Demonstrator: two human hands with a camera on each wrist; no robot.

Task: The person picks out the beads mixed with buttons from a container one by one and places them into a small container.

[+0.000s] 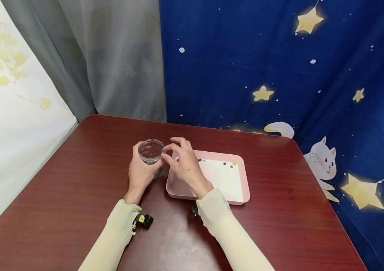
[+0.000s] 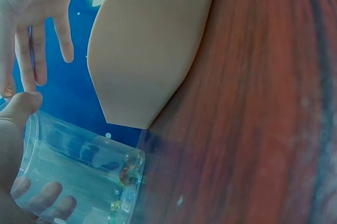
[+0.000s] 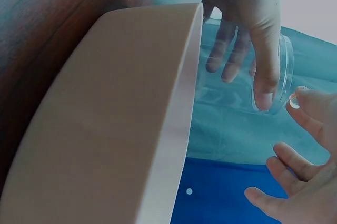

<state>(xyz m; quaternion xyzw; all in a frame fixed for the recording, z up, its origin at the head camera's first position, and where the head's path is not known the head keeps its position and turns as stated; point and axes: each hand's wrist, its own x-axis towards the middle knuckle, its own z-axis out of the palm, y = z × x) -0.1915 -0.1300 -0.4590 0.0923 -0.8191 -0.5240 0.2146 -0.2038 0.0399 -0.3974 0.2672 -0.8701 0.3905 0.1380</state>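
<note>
A clear plastic jar (image 1: 151,150) stands at the left of the tray, its round mouth facing up. My left hand (image 1: 141,171) grips it, the fingers showing through its wall in the left wrist view. Several small glassy marbles (image 2: 128,175) lie at the jar's bottom, some tinted orange or yellow. Between thumb and forefinger, my right hand (image 1: 186,165) pinches one small glassy marble (image 3: 295,101) right beside the jar's rim (image 3: 287,71). The other fingers of that hand are spread.
A pink tray (image 1: 245,180) with a white bottom sits to the right of the jar. Several small dark, blue and yellow round pieces (image 1: 231,166) lie along its far side. The reddish-brown table (image 1: 76,195) ends at curtains (image 1: 212,67) behind.
</note>
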